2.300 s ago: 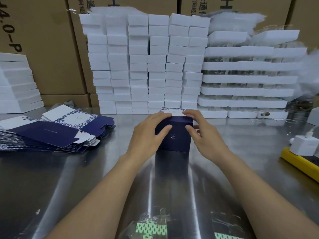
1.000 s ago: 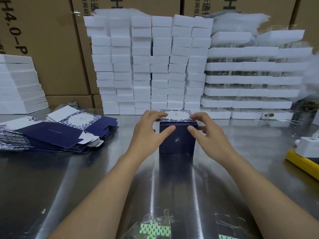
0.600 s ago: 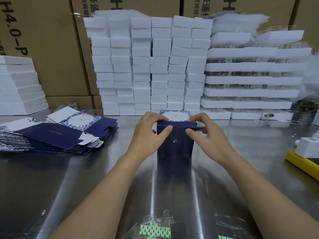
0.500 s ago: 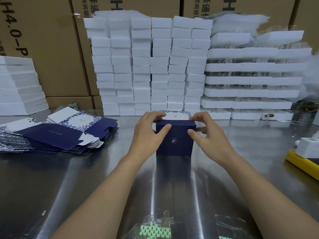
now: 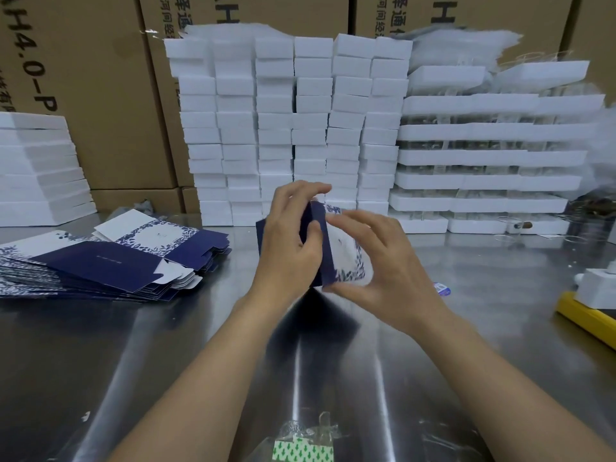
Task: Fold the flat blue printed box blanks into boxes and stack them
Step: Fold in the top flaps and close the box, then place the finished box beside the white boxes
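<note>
Box (image 5: 328, 251) looks lifted off the worktop (image 5: 200, 345), tipped so its printed lid (image 5: 348, 256) faces right. Left grip (image 5: 293, 241) curls round the dark side, right grip (image 5: 383, 261) cups the lid; flat blanks (image 5: 110, 261) lie well to the left.

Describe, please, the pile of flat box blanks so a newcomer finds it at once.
Start at the shiny steel table. On its left, before the stacked plain white slabs, lies a fanned pile of flat dark-blue card blanks. Its blue leaf print sets it apart from the white stacks.
</note>
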